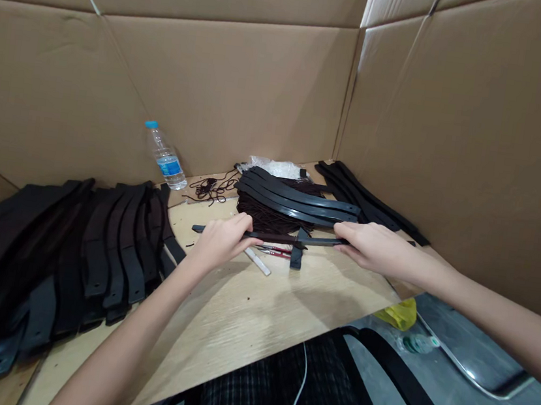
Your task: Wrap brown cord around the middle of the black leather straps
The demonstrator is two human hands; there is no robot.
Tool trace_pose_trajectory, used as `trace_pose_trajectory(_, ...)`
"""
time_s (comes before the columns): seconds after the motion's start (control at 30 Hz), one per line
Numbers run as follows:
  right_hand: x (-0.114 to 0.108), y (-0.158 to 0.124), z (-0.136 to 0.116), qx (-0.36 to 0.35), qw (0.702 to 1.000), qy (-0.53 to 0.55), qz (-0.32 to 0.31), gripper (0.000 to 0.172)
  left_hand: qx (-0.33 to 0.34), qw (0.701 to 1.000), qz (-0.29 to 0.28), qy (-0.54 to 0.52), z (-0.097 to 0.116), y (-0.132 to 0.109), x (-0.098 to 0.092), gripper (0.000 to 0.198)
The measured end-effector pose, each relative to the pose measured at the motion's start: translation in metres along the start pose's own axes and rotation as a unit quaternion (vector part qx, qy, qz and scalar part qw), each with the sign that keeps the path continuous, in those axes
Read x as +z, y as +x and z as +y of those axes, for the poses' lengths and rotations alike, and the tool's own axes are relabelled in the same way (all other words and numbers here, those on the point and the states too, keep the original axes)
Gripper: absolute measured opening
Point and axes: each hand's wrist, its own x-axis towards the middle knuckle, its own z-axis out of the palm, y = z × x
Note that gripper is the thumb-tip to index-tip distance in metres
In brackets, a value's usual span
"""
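A long dark strip is held level above the table between my two hands, its middle wrapped in dark brown cord. My left hand is closed around its left part, and my right hand pinches it near the right end. Beneath the strip lie a small black block, some red slim tools and a pale flat stick. Just behind my hands, curved glossy black strips rest on a heap of dark brown cords.
Many curved black strips, several with cord-wrapped middles, are piled on the left. More black strips lie at the back right. A water bottle leans near the cardboard wall. A yellow bag is below the table's right edge.
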Motion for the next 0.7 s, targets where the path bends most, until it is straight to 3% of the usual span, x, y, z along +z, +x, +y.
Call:
trace_pose_trajectory(0.17,0.008,-0.002,-0.001,0.041,0.997,-0.058,0.009,0.014,-0.014,0.989,-0.060,-0.131,-0.002,0.001,0.003,0.029)
trace_pose_trajectory(0.3,0.018,-0.003,0.007,0.074,0.997,0.012,0.037,0.017,0.028,0.986,-0.021,-0.165,-0.006,0.002,0.016,0.025)
trace_pose_trajectory(0.47,0.029,-0.004,0.016,0.054,0.987,0.143,0.056,0.032,0.029,0.984,0.026,-0.176,-0.007,0.002,0.032,0.022)
trace_pose_trajectory(0.6,0.033,-0.005,0.017,0.055,0.983,0.172,0.030,0.025,0.025,0.984,0.030,-0.174,-0.005,0.001,0.035,0.016)
trace_pose_trajectory(0.7,0.037,-0.005,0.017,0.063,0.980,0.183,0.043,0.015,0.009,0.987,0.006,-0.162,-0.002,0.001,0.035,0.016)
